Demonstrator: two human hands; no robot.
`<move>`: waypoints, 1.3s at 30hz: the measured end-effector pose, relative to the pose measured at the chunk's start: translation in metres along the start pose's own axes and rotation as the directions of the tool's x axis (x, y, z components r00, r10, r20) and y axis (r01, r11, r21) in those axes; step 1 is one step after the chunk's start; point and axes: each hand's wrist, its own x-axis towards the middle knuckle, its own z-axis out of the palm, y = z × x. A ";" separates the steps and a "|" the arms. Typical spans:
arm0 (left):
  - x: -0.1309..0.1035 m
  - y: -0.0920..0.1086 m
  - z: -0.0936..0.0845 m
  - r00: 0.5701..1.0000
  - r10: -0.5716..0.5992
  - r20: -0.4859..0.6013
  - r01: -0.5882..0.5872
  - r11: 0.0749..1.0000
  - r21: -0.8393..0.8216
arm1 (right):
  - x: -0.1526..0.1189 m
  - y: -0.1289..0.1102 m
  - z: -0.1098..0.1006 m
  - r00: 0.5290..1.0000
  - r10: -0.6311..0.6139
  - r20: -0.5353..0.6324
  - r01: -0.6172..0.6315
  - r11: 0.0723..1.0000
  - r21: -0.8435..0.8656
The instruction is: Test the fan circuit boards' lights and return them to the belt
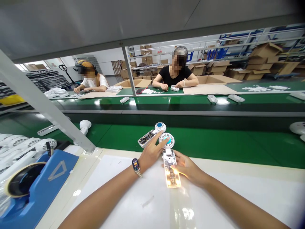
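A small handheld fan with a clear handle glows with yellow-orange lights. My right hand grips that handle from the right, above the white work surface. My left hand, wearing a watch, has its fingers spread at the fan's round white head. One fingertip rests on the turquoise centre of the head. Just behind my left fingers, a second handheld fan lies on the green conveyor belt. Its handle shows a dark circuit board, with several small lit spots.
A blue tape dispenser stands at left beside stacked white fans. A slanting white post rises at left. Across the belt, two people sit at a green bench with white parts. Cardboard boxes are piled behind.
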 end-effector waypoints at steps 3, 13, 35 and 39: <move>0.000 0.000 0.000 1.000 -0.005 0.001 0.005 1.000 0.008 | -0.001 -0.002 0.002 1.000 0.000 0.006 0.000 1.000 -0.012; -0.002 0.000 0.002 0.999 -0.043 -0.018 0.043 0.998 -0.038 | -0.001 0.001 0.001 1.000 0.001 -0.014 -0.001 1.000 -0.021; -0.197 -0.002 -0.265 0.489 -0.701 -0.519 0.867 0.326 0.377 | -0.002 0.015 -0.005 0.978 0.158 -0.139 -0.170 0.982 -0.081; -0.219 0.001 -0.305 0.340 -0.786 -0.517 0.925 0.180 0.335 | 0.000 0.022 -0.007 0.968 0.160 -0.195 -0.179 0.981 -0.082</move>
